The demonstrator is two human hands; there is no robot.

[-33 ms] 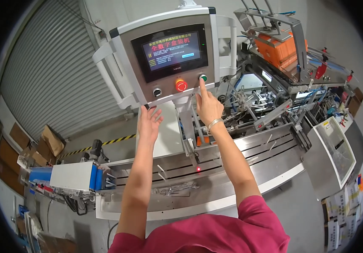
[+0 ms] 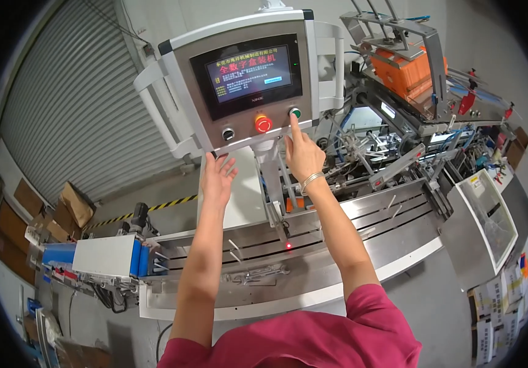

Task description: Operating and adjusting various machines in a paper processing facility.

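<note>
The index finger of my right hand (image 2: 304, 156) is stretched up to a round green button (image 2: 295, 114) at the lower right of the control panel (image 2: 325, 67). Its tip touches or covers the lower part of that button. The thumb stands apart, the other fingers look curled, and nothing is held. Just below the panel's lower left corner is my left hand (image 2: 218, 175), open with fingers spread and empty. Between the hands, the panel carries a red emergency stop button (image 2: 264, 124) and a black selector knob (image 2: 228, 134). Above them the screen (image 2: 252, 73) is lit.
A slotted metal conveyor bed (image 2: 313, 239) crosses below my arms, with wrenches (image 2: 258, 274) lying at its front. Machine arms and a stack of orange cartons (image 2: 405, 73) stand at the right. A blue belt (image 2: 60, 253) is at the left, and a guard door (image 2: 488, 214) hangs at the right.
</note>
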